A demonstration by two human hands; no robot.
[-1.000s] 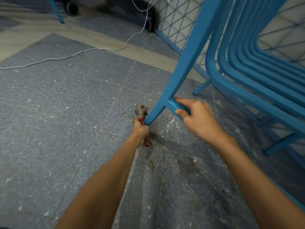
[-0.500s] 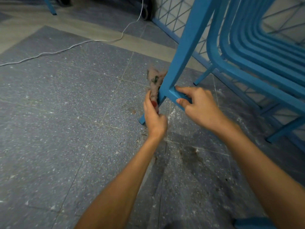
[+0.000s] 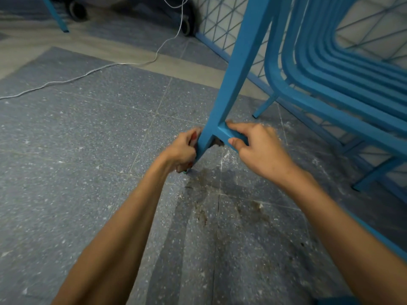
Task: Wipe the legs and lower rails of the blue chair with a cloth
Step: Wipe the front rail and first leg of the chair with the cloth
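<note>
Your cloth (image 3: 194, 137) is bunched against the left face of the chair's front leg (image 3: 233, 84), low down near its foot. Only a pale and red scrap of it shows between your fingers; the rest is hidden in your fist. Your left hand (image 3: 182, 150) is clenched round it, back of the hand towards you, pressing it to the leg, with the forearm reaching in from the bottom of the view. Your right hand (image 3: 257, 150) grasps the lower rail (image 3: 229, 135) right at its joint with the same leg: index finger laid along the rail's top, thumb on its near face, the other fingers curled round it. The two hands sit either side of the leg, close but apart.

The chair (image 3: 330, 106) fills the right of the view, its front leg slanting up and to the right. Three legs are in view: the one you work on, a thin one behind it and one further right. The seat's curved slats are blurred, so you cannot count them surely. One white cable (image 3: 88, 73) trails across the floor (image 3: 66, 172) on the left. Two dark wheels (image 3: 76, 8) stand at the top, and a blue mesh (image 3: 220, 18) stands behind the chair. Brownish stains (image 3: 202, 212) mark the tiles between your forearms
</note>
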